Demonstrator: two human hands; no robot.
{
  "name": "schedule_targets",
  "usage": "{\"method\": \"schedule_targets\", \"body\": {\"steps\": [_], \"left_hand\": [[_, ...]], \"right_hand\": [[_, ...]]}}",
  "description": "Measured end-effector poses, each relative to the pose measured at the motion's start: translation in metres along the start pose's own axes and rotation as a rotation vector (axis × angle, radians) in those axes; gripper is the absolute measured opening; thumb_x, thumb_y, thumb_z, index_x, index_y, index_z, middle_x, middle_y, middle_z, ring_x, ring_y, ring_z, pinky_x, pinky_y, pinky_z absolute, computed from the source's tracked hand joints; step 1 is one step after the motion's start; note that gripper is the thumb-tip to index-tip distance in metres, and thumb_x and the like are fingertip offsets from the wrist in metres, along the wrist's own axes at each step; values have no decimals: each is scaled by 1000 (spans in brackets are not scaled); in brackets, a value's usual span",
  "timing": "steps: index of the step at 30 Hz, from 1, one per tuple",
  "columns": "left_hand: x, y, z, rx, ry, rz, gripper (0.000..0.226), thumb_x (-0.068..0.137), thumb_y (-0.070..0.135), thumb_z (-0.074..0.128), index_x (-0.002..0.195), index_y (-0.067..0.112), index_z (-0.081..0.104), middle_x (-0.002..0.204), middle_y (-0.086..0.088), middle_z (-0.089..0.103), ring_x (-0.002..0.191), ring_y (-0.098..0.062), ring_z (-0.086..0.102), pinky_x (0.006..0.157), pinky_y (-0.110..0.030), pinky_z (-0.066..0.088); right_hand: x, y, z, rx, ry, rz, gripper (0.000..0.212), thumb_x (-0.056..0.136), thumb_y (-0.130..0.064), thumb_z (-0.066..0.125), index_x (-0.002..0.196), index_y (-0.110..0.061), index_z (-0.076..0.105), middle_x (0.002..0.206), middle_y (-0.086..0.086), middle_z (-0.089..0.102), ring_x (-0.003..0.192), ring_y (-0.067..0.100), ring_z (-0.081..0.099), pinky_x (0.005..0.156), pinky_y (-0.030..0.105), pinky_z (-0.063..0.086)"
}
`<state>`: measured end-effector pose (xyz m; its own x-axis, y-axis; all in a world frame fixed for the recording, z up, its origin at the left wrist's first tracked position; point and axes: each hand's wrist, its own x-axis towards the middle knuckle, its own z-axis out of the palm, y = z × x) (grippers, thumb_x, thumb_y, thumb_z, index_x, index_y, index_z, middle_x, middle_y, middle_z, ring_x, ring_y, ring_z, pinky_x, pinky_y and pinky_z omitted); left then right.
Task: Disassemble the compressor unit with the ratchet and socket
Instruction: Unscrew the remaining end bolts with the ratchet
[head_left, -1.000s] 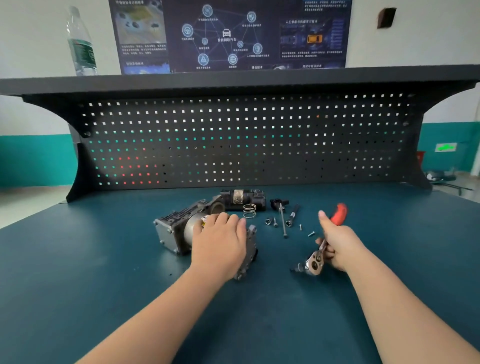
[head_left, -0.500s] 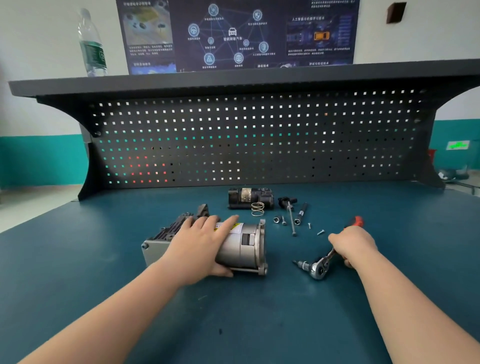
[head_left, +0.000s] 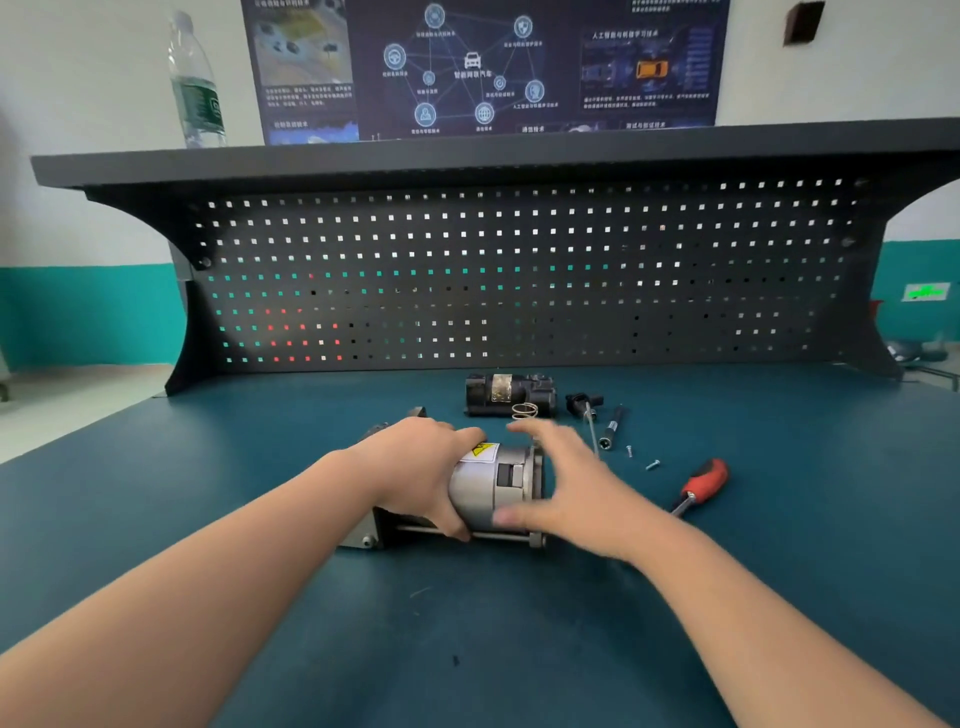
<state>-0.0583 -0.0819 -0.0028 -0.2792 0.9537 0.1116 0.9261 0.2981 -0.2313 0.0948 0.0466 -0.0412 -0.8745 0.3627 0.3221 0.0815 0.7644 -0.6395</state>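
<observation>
We see the silver cylindrical compressor unit with its yellow warning label (head_left: 493, 483) lying on its side on the dark teal workbench top (head_left: 467, 649), near the middle. Our left hand (head_left: 421, 473) grips its barrel, fingers over the top and thumb curled under the near side. Our right hand (head_left: 566, 483) is at the flanged end, fingers spread and loosely curved; motion blur keeps us from telling whether it actually clasps the flange. The red-handled ratchet (head_left: 698, 486) lies free on the bench, just right of that hand. Behind sit a black motor part (head_left: 506, 395), a small coil spring (head_left: 523, 410) and 2 loose screws (head_left: 652, 465).
</observation>
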Motion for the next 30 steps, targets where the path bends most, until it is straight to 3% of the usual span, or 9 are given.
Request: {"method": "schedule_targets", "body": {"steps": [4,9,12,16,19,23,25,27,30], "left_hand": [[2,-2,-16,-51,-103,-9,76,46,68,75,106,30,48,88,7,63,80,-20,57,67,-30,48],[5,0,-34,26,-249,45,78,43,70,75,106,33,46,88,9,60,82,-19,56,69,-32,48],[3,0,-36,16,-281,55,78,45,68,76,109,34,46,88,10,59,83,-17,55,71,-31,48],[7,-7,-56,-62,-472,40,74,48,65,78,109,38,48,85,22,54,73,0,56,60,-20,39],[6,-11,-73,-114,-539,22,81,52,65,78,122,37,48,88,28,49,90,-7,51,68,-18,36],[-12,-7,-79,-4,-357,30,90,57,71,71,134,36,42,119,14,57,109,-15,53,80,-26,40],[-33,-9,-68,86,-182,19,103,55,80,62,141,34,28,132,10,50,119,-18,48,86,-30,39],[-56,-9,-44,242,-52,-4,122,49,89,51,146,28,8,137,4,41,128,-21,38,103,-39,34],[-70,-8,-11,443,75,-79,125,61,75,60,146,23,-16,138,-3,32,136,-25,24,109,-53,21]], "right_hand": [[2,8,7,-87,-74,-25,97,55,-54,84,134,-49,27,133,-19,24,127,17,35,107,40,36],[1,3,7,-26,-20,-80,83,53,-45,88,120,-48,39,118,-20,35,108,-3,42,80,3,33],[-2,-3,8,14,41,-66,79,48,-42,90,111,-52,43,113,-21,43,101,-5,46,75,5,35],[-4,-13,8,156,51,12,79,38,-46,90,108,-44,53,109,-16,55,96,-2,54,75,16,47],[-3,-20,5,292,72,63,77,36,-44,91,104,-41,57,101,-22,59,86,-10,56,60,2,42],[-5,-27,4,347,89,106,70,39,-38,94,99,-39,57,99,-23,57,80,-20,52,55,0,38],[-5,-30,3,371,99,121,72,36,-39,93,100,-37,59,97,-20,60,77,-15,56,52,2,39],[-5,-33,1,397,112,140,75,31,-44,89,100,-36,60,98,-17,61,78,-8,59,54,6,41],[-6,-35,2,450,121,184,80,25,-48,85,101,-37,60,99,-19,61,86,-4,59,64,14,44]]}}
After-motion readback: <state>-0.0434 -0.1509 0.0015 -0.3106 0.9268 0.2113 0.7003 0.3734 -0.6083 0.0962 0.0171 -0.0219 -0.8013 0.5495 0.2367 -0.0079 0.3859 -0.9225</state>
